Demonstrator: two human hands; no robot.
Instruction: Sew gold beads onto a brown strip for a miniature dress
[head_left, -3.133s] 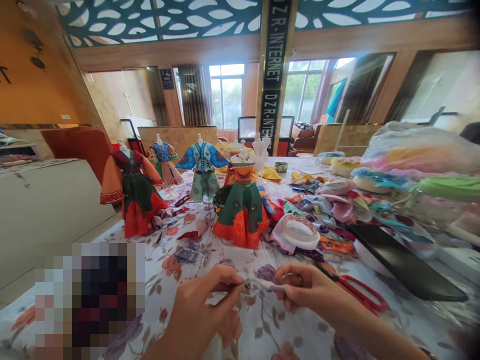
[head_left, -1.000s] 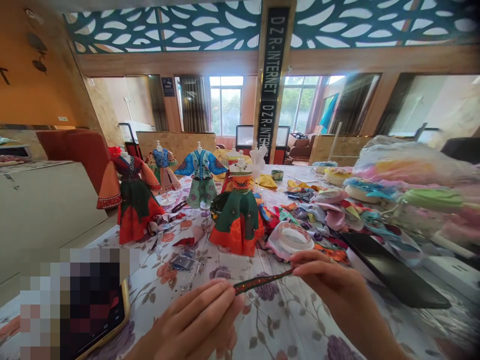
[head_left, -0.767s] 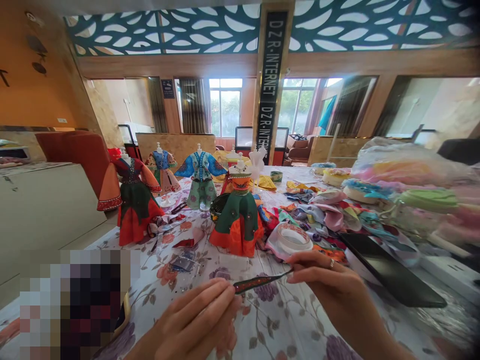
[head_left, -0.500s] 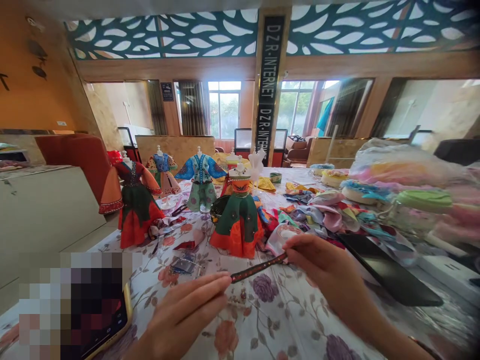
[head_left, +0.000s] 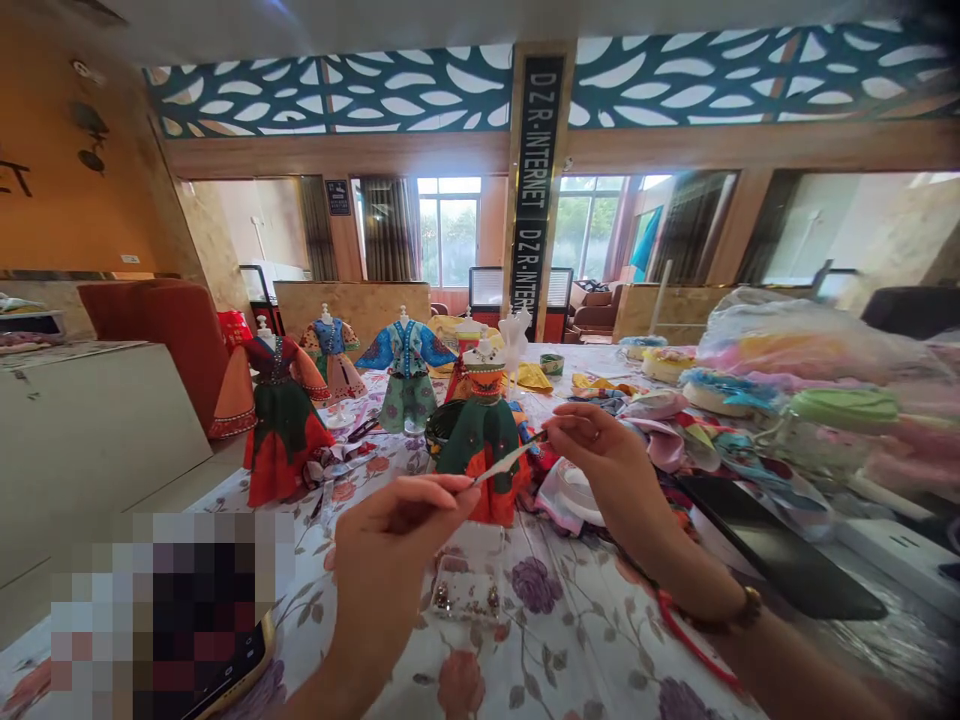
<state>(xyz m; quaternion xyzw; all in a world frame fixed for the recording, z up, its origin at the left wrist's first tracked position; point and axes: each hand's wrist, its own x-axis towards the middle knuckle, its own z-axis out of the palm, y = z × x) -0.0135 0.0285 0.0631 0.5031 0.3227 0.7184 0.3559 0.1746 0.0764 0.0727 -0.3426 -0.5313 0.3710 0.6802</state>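
Note:
A narrow strip of decorative trim (head_left: 511,461) stretches between my two hands above the table, its pale side facing me. My left hand (head_left: 390,560) pinches the lower left end between thumb and fingers. The upper right end is pinched by my right hand (head_left: 611,475), which wears a bracelet. Just behind the strip stands a small dress form in a green and orange dress (head_left: 480,435), partly covered by my left fingers. Below the strip, a clear plastic box (head_left: 466,598) holds small beads on the flowered tablecloth (head_left: 592,640).
More dressed forms stand at the left: a red-and-green dress (head_left: 277,420) and a blue top (head_left: 405,345). Fabric scraps (head_left: 667,425) pile up at the right, near a black phone (head_left: 780,545) and a green-lidded jar (head_left: 840,425). Another phone (head_left: 232,670) lies front left.
Both hands have risen with the trim, and it has turned from its dark beaded side to its pale side. The bead box and a red band at the right now show.

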